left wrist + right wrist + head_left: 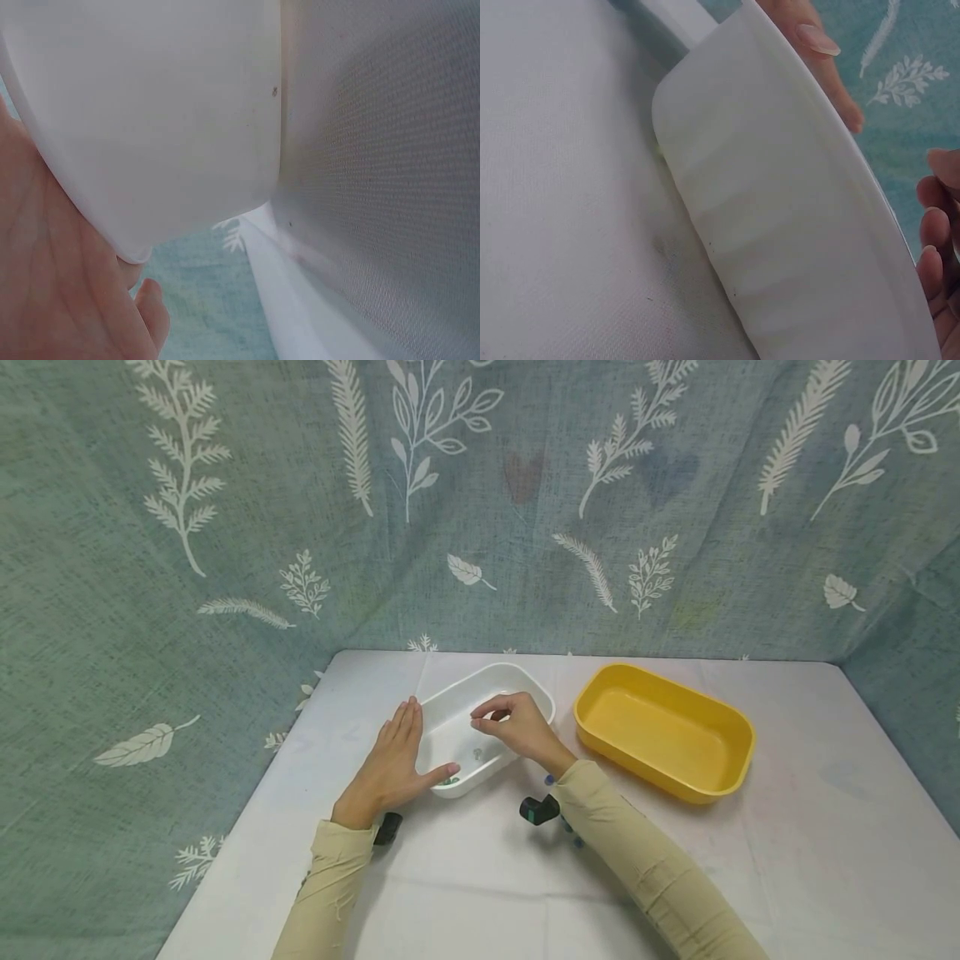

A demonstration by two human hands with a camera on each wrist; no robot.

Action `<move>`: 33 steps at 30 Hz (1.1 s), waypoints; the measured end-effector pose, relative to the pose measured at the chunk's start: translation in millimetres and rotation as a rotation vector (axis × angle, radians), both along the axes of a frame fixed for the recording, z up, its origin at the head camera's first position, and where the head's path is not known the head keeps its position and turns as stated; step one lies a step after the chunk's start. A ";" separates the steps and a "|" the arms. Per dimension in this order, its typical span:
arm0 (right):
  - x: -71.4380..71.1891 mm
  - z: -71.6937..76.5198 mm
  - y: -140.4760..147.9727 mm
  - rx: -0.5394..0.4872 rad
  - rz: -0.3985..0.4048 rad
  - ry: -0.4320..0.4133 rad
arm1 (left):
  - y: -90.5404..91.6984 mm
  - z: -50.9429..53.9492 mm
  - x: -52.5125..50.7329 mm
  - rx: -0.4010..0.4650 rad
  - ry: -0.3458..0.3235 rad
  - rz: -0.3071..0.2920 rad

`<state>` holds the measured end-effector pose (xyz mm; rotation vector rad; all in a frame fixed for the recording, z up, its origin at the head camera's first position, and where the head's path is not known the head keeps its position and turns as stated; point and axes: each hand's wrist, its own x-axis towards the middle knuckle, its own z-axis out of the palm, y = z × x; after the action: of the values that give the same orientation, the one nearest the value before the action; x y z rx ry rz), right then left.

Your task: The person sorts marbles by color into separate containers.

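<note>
The white tray (pixel 442 739) holds a clear piece (pixel 477 754) and greenish pieces (pixel 450 782). Along its left rim lies my left hand (pixel 393 768), fingers straight and thumb over the near end; the left wrist view shows the palm (pixel 67 262) against the tray's outer wall (pixel 187 120). Over the tray's right part is my right hand (pixel 521 727), fingers bent, thumb and forefinger tips together; no object shows between them. In the right wrist view its curled fingers (pixel 934 240) are beyond the tray wall (pixel 765 187), and left-hand fingers (pixel 817 56) show at the rim.
A yellow tray (pixel 667 735) stands to the right of the white one. Small blue pieces (pixel 549 780) lie on the white cloth (pixel 465 893) beside the right forearm. One black device (pixel 540 810) is near each wrist. A patterned green curtain (pixel 480 527) hangs behind.
</note>
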<state>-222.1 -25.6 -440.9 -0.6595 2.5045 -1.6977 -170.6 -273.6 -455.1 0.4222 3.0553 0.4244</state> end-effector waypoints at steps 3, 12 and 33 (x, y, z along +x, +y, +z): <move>0.0 -0.5 1.4 -0.014 -0.009 -0.005 | -0.3 -0.7 -0.8 -0.008 -0.003 0.002; 6.6 9.9 16.5 -0.077 -0.023 0.023 | -0.5 -2.4 -2.0 0.006 0.004 -0.001; 49.9 45.3 95.8 -0.239 -0.261 0.291 | -3.5 2.3 -7.1 0.041 0.006 -0.004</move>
<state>-172.2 70.2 -395.6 -0.6621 2.7060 -2.1616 -177.7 -277.1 -452.8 0.4314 3.0554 0.4880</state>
